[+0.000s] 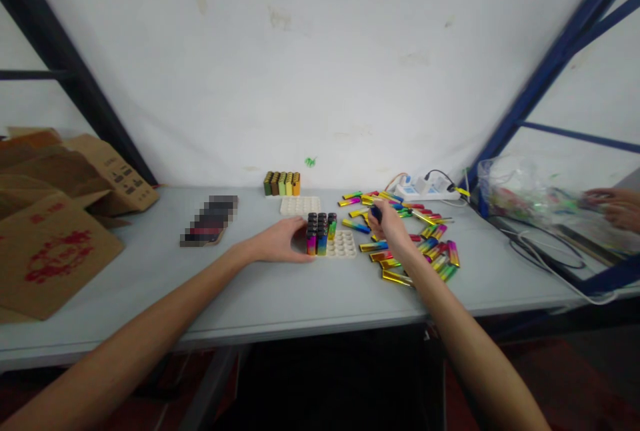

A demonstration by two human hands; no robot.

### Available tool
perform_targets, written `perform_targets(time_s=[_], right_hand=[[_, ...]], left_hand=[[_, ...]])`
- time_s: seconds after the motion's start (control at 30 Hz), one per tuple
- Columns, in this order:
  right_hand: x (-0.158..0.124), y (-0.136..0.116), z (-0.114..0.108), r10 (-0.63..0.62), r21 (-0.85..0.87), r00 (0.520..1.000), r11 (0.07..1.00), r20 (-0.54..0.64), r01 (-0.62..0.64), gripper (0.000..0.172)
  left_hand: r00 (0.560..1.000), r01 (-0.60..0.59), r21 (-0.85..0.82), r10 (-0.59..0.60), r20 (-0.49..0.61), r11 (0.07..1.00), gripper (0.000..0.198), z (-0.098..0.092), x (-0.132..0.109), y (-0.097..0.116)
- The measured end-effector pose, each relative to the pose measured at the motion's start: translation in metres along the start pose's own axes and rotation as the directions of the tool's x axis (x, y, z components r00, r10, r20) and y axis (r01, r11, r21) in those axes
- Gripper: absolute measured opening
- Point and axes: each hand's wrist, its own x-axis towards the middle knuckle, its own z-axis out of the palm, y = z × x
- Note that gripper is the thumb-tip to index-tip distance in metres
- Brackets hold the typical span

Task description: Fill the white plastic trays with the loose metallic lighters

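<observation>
A white tray with round pockets [345,245] has upright lighters [317,234] in its left part, with black tops and shiny rainbow bodies. My left hand [280,239] is curved about the left end of this tray, fingers behind and thumb in front, gripping it beside the lighters. To the right, my right hand [390,224] is closed on a lighter [376,213] whose dark top shows at the fingers; its body is mostly hidden. Below and around that hand lie many loose shiny lighters [435,254] in gold, red, blue and green.
Behind stand a second white tray [300,205] and a block of green, yellow and orange lighters [283,184]. A blurred-out phone [210,221] and cardboard boxes [60,244] are at left. A power strip [425,189] sits by the wall; at far right are cables and another person's hands [617,207].
</observation>
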Motion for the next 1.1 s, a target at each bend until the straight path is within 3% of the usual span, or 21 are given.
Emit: perform_targets(time_s=[0.23,0.37,0.53,0.73,0.83,0.97,1.1], right_hand=[[-0.002,0.002,0.003,0.05,-0.065,0.999,0.997,0.02,-0.049,0.045],[0.001,0.006,0.004,0.05,-0.068,0.999,0.997,0.015,-0.048,0.049],[0.0,0.004,0.006,-0.135,-0.091,0.983,0.985,0.126,0.147,0.058],[-0.002,0.003,0.007,-0.352,-0.286,0.902,0.863,0.251,0.416,0.047],[-0.003,0.005,0.008,-0.397,-0.342,0.879,0.814,0.263,0.47,0.043],[-0.011,0.0,0.015,-0.494,-0.492,0.836,0.681,0.239,0.543,0.039],[-0.02,-0.003,0.025,-0.383,-0.496,0.881,0.729,0.277,0.473,0.036]], left_hand=[[1.0,0.015,-0.001,-0.015,0.014,1.0,0.061,0.0,0.0,0.0],[1.0,0.001,-0.016,-0.001,-0.008,1.0,0.062,0.001,0.0,-0.001],[1.0,0.004,-0.006,-0.004,-0.009,1.0,0.06,0.001,0.0,-0.001],[1.0,-0.021,-0.016,0.021,-0.005,1.0,0.061,0.0,0.0,0.001],[1.0,-0.028,-0.032,0.028,-0.006,0.999,0.062,0.001,0.0,0.002],[1.0,-0.025,-0.027,0.025,-0.009,0.999,0.062,0.001,0.0,0.002],[1.0,-0.017,-0.006,0.017,-0.003,1.0,0.061,0.0,0.0,0.002]])
